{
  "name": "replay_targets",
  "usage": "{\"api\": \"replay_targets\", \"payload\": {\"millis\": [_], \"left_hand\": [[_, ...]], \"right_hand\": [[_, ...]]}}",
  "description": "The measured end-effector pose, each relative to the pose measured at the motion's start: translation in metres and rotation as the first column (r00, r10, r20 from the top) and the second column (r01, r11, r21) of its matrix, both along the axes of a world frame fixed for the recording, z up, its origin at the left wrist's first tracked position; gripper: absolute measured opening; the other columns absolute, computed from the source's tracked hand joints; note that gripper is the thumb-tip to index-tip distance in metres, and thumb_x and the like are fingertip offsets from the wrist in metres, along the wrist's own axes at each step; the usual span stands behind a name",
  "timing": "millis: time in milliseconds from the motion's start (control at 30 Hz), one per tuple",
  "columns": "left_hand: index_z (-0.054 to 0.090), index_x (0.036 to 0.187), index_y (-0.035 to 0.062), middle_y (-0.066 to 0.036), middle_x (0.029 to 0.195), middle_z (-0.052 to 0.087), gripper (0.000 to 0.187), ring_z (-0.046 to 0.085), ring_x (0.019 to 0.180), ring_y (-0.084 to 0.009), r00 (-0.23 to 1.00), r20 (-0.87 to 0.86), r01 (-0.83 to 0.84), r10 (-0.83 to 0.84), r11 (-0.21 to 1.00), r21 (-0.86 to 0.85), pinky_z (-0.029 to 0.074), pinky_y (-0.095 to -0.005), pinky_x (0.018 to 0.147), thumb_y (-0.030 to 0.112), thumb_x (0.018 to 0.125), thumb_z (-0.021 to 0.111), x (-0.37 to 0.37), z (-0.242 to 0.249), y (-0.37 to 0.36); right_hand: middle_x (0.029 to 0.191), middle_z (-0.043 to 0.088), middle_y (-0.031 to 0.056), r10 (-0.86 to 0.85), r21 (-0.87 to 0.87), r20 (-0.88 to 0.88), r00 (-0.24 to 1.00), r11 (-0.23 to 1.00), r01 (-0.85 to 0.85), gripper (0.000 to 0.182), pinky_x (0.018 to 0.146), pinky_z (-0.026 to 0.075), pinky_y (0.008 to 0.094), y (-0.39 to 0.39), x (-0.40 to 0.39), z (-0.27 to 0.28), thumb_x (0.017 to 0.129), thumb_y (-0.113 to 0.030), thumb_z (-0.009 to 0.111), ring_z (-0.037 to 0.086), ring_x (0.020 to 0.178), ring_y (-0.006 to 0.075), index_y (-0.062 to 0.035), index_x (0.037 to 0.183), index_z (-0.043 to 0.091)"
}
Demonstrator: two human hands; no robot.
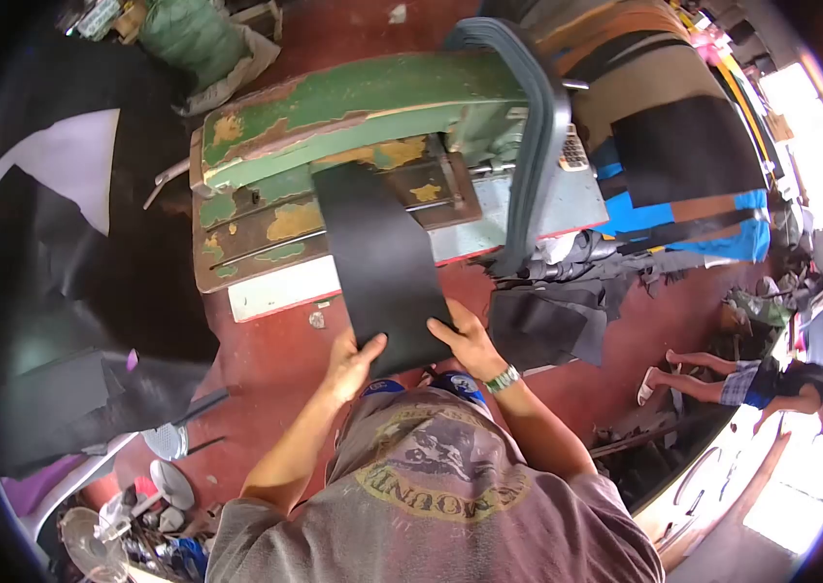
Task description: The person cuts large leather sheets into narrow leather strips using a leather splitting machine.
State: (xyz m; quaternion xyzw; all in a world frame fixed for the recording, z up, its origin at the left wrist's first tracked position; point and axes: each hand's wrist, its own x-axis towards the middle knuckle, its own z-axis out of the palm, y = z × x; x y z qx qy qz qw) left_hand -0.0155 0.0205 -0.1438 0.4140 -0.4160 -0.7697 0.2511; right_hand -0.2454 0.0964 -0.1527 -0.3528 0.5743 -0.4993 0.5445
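Observation:
A long black sheet, leather-like (382,257), stretches from my body to a green machine with chipped paint (363,97). Its far end lies at the machine's opening, over the worn metal bed (270,228). My left hand (353,361) grips the near left edge, thumb on top and fingers underneath. On the near right edge my right hand (470,342) holds the same sheet, thumb on top; a watch is on that wrist. A bundle of dark grey strips (537,146) hangs over the machine's right end.
Black sheets (91,291) cover a surface at the left. Dark scraps (552,321) lie on the red floor (275,360) to the right. Beyond, a black sheet (688,151) tops a stack, with a calculator (574,151) nearby. Another person (761,384) stands at the far right.

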Motion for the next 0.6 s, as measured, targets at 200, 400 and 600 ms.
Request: {"api": "replay_targets", "payload": {"millis": [200,400,600], "left_hand": [[0.053,0.145,-0.0034,-0.011,0.133,0.067,0.046,0.061,0.122,-0.0187,0.995,-0.071,-0.056,0.071,0.979,0.198,0.047,-0.0371,0.107,0.018,0.106,0.066,0.003,-0.015,0.014],[0.057,0.14,-0.0042,-0.01,0.13,0.068,0.041,0.062,0.117,-0.016,0.991,-0.054,-0.106,0.12,0.97,0.221,0.048,-0.0335,0.102,0.022,0.109,0.061,-0.004,-0.001,0.014],[0.075,0.107,-0.0021,-0.002,0.1,0.076,0.021,0.067,0.088,-0.0088,0.979,-0.057,-0.197,0.198,0.98,0.013,0.054,-0.0285,0.08,0.018,0.104,0.072,-0.033,0.03,0.02]], "right_hand": [[0.116,0.069,0.0078,0.075,0.025,-0.048,0.996,0.997,-0.074,0.04,0.093,0.049,0.0311,-0.022,-0.008,0.03,0.105,-0.022,0.068,0.06,0.104,0.0136,0.0038,0.134,0.06],[0.117,0.07,0.0058,0.158,0.071,0.018,0.987,0.985,-0.159,0.041,0.093,0.051,0.0298,-0.031,-0.028,0.037,0.105,-0.022,0.069,0.063,0.104,0.0117,0.0021,0.137,0.06],[0.122,0.068,0.0034,0.259,-0.028,0.244,0.935,0.965,-0.261,0.045,0.102,0.047,0.0308,-0.047,-0.06,0.086,0.104,-0.021,0.071,0.059,0.113,0.0113,0.0029,0.14,0.059]]}}
